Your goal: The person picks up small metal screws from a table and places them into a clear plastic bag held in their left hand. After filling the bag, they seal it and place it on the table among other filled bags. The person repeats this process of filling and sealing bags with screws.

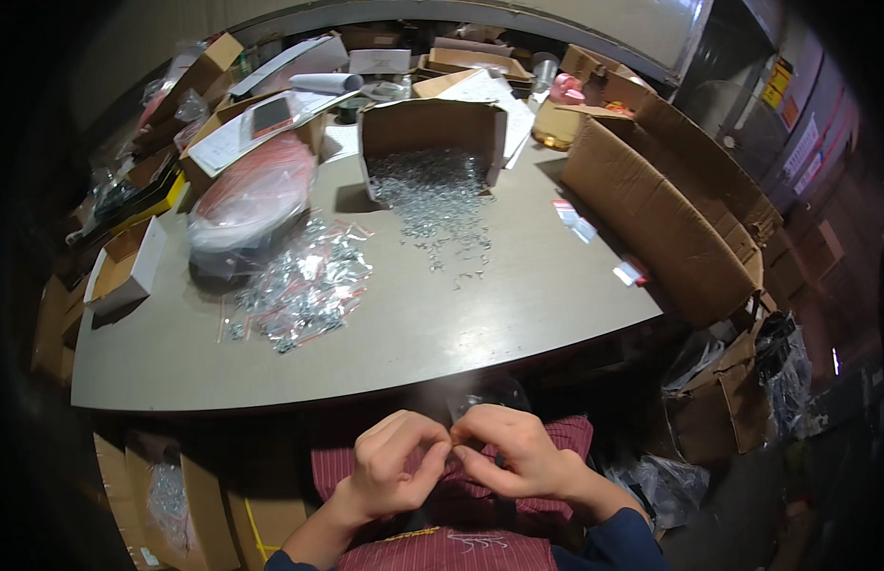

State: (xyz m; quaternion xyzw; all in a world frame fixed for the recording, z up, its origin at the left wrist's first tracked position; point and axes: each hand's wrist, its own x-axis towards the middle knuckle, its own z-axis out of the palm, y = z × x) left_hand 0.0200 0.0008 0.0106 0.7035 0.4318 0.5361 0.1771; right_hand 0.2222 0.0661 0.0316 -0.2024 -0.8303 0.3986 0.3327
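Observation:
My left hand [398, 462] and my right hand [508, 451] meet fingertip to fingertip over my lap, in front of the table's near edge. Both are closed in a pinch, and whatever lies between the fingertips is too small or hidden to name. Just beyond them shows a bit of clear plastic [494, 392]; I cannot tell whether the fingers touch it. On the table [442, 352], small shiny metal pieces [437, 205] spill out of a cardboard box [432, 124] tipped on its side. Left of them lies a pile of small clear zip bags [308, 281] with metal pieces inside.
A large plastic bundle [256, 195] sits behind the zip bags. At left stands a small white box [128, 266]; at right, a long brown carton [665, 205]. Papers [494, 95] and boxes crowd the back. Below left is an open carton [189, 514] with filled plastic bags.

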